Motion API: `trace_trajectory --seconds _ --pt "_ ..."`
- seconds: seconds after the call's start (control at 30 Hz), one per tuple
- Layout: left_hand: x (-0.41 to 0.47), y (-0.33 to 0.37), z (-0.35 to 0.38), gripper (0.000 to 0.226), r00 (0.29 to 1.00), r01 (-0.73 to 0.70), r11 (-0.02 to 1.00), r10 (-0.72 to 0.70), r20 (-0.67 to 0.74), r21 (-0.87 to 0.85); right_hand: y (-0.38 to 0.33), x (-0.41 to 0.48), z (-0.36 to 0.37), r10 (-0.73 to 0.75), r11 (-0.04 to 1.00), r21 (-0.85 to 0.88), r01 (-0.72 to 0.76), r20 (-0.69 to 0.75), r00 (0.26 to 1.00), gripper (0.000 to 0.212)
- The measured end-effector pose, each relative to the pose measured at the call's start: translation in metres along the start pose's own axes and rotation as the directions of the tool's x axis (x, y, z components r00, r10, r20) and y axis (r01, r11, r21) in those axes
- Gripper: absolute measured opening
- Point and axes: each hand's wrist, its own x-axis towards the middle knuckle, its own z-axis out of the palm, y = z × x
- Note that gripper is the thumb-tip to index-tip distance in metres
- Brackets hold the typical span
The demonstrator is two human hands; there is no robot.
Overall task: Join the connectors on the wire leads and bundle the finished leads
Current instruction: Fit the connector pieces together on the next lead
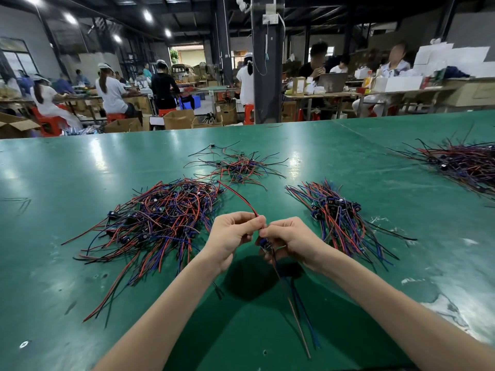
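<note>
left hand (230, 231) pinches a red-black lead (238, 196); right hand (290, 239) grips a blue connector board (265, 245). 1 join underway; left pile (160, 218) likely awaits, right pile (337, 212) looks joined, not yet tied.

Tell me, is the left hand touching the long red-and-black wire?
Touching. The head view shows the left hand pinching the near end of the long red-and-black wire at its fingertips, with no gap between them.
</note>
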Motion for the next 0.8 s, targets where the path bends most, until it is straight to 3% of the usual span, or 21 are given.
trace_trajectory --seconds 0.23,0.33,0.43,0.53,0.67,0.8 --pt "0.0 -0.006 0.003 0.015 0.964 -0.242 0.921 0.263 -0.03 0.307 0.005 0.003 0.003 0.003 0.997 -0.073 -0.01 -0.101 0.995 0.019" --pt "0.002 -0.004 0.003 0.017 0.949 -0.241 0.925 0.289 -0.13 0.293 0.003 0.002 0.002 -0.001 1.0 -0.031 -0.002 -0.083 0.997 0.023" --pt "0.005 0.0 -0.002 0.023 0.951 -0.159 0.965 0.206 -0.231 0.209 0.002 0.001 0.004 -0.003 1.0 -0.026 0.002 -0.048 0.999 0.028" --pt "0.006 0.003 -0.003 0.022 0.97 -0.015 0.999 0.024 -0.243 0.038 0.003 0.0 0.006 -0.003 0.998 -0.057 0.001 -0.039 0.999 0.029" --pt "0.006 0.009 -0.003 0.02 0.963 0.203 0.961 -0.23 -0.139 -0.187 0.002 0.0 0.004 0.002 0.997 -0.079 -0.005 -0.041 0.999 0.025" --pt "0.006 0.011 -0.004 0.022 0.947 0.295 0.922 -0.317 -0.052 -0.252 0.003 0.0 0.001 -0.005 0.995 -0.104 0.003 -0.019 1.0 0.028"
